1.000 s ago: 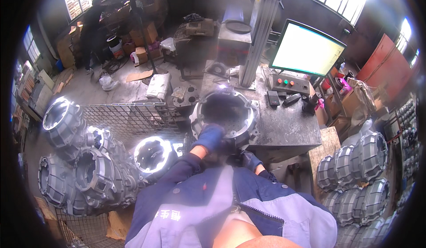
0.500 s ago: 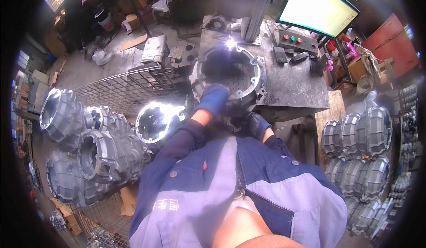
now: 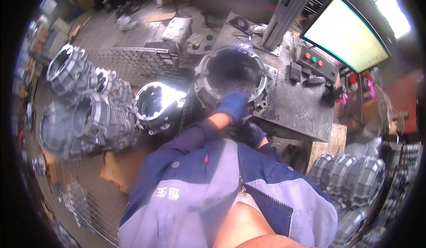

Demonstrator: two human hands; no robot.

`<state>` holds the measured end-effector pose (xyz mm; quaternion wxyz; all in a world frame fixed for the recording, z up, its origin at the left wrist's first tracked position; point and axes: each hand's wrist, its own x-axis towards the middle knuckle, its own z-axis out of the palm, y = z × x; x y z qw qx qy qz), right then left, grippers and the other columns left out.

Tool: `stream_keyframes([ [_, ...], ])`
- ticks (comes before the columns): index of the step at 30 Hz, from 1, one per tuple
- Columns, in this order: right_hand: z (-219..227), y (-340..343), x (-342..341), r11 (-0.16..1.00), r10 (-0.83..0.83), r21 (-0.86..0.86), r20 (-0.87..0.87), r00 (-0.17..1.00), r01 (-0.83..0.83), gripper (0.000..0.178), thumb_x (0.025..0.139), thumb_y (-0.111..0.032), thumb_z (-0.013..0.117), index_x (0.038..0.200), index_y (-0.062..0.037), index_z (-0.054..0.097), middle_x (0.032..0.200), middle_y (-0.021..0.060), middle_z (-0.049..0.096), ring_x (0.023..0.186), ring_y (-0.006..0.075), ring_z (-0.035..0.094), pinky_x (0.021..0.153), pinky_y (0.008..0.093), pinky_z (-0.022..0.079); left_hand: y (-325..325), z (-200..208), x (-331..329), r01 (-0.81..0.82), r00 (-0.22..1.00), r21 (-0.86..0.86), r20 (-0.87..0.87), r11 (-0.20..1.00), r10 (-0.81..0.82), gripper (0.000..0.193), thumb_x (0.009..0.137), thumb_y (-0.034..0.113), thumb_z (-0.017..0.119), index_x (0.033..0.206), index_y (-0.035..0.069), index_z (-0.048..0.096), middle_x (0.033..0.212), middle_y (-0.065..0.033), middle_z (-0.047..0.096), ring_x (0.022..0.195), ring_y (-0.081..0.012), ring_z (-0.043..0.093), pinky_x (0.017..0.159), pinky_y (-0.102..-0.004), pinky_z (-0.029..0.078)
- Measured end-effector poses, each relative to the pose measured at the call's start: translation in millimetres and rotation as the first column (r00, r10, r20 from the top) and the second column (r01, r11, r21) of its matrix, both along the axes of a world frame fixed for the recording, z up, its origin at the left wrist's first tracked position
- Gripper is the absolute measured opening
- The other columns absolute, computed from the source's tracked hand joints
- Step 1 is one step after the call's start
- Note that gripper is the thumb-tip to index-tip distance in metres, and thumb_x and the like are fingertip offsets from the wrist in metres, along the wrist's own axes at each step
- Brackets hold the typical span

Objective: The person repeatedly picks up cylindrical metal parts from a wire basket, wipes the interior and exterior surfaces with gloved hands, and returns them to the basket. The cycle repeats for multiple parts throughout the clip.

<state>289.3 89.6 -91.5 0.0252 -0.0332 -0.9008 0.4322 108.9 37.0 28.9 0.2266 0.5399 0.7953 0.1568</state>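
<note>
A large round grey metal housing (image 3: 200, 80) stands on the metal worktable in front of me, its wide ringed opening facing up. My left hand (image 3: 234, 106), in a blue glove, is at the housing's near rim. Its fingers look curled into a rounded, closed shape, and I cannot make out what is in them. Just below and to the right, my right hand (image 3: 251, 134), in a darker blue glove, is near the housing's near side. Its fingers are in shadow and partly hidden.
Another housing (image 3: 148, 115) stands to the left, shining brightly. Several more housings (image 3: 95, 119) are stacked farther left, beside a wire mesh cage (image 3: 133, 63). A button box (image 3: 317, 65) and a monitor (image 3: 346, 32) stand right of the worktable (image 3: 301, 110). More housings (image 3: 350, 177) are stacked lower right.
My left hand has shifted right along the housing's near rim, closer to my right hand. The whole view has also turned and shifted, so the monitor sits farther right.
</note>
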Motion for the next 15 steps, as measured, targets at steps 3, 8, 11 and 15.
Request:
stream_keyframes([
  [3, -10.9, 9.7, -3.2, 0.997, 0.068, -0.048, 0.076, 0.995, -0.065, 0.027, 0.092, -0.021, 0.061, 0.109, -0.0009, 0.067, 0.099, 0.0184, 0.069, 0.094, 0.0326, 0.067, 0.087, 0.0389, 0.051, -1.1, -3.5, 0.5, -0.014, 1.000, 0.046, -0.018, 0.999, 0.015, 0.035, 0.080, 0.032, 0.075, 0.103, 0.006, 0.073, 0.104, -0.0203, 0.072, 0.103, -0.0374, 0.068, 0.091, -0.0460, 0.052],
  [8, -46.3, 18.5, -8.0, 0.955, 0.224, 0.232, -0.148, 0.963, -0.186, 0.023, 0.090, -0.018, 0.060, 0.104, -0.0011, 0.066, 0.096, 0.0186, 0.067, 0.092, 0.0326, 0.067, 0.081, 0.0417, 0.054, -8.6, -11.8, 6.0, -0.060, 0.995, 0.172, -0.074, 0.983, 0.074, 0.026, 0.073, 0.026, 0.079, 0.091, 0.008, 0.073, 0.093, -0.0184, 0.071, 0.093, -0.0394, 0.068, 0.082, -0.0485, 0.053],
  [11, -55.6, 27.6, -9.2, 0.885, 0.352, 0.369, -0.133, 0.926, -0.284, 0.018, 0.088, -0.017, 0.062, 0.098, -0.0029, 0.067, 0.095, 0.0189, 0.067, 0.091, 0.0316, 0.068, 0.077, 0.0426, 0.054, -5.3, -16.1, 6.8, -0.095, 0.992, 0.131, -0.069, 0.987, 0.104, 0.023, 0.072, 0.022, 0.078, 0.090, 0.009, 0.072, 0.093, -0.0171, 0.071, 0.091, -0.0385, 0.069, 0.082, -0.0484, 0.052],
  [15, -43.6, 38.6, -8.0, 0.780, 0.549, 0.429, -0.119, 0.827, -0.456, 0.018, 0.087, -0.016, 0.064, 0.099, -0.0027, 0.066, 0.093, 0.0185, 0.066, 0.091, 0.0312, 0.067, 0.077, 0.0427, 0.054, -0.3, -17.6, 9.6, -0.115, 0.991, 0.097, -0.057, 0.989, 0.121, 0.020, 0.072, 0.019, 0.077, 0.089, 0.010, 0.073, 0.091, -0.0162, 0.071, 0.091, -0.0374, 0.069, 0.081, -0.0470, 0.053],
])
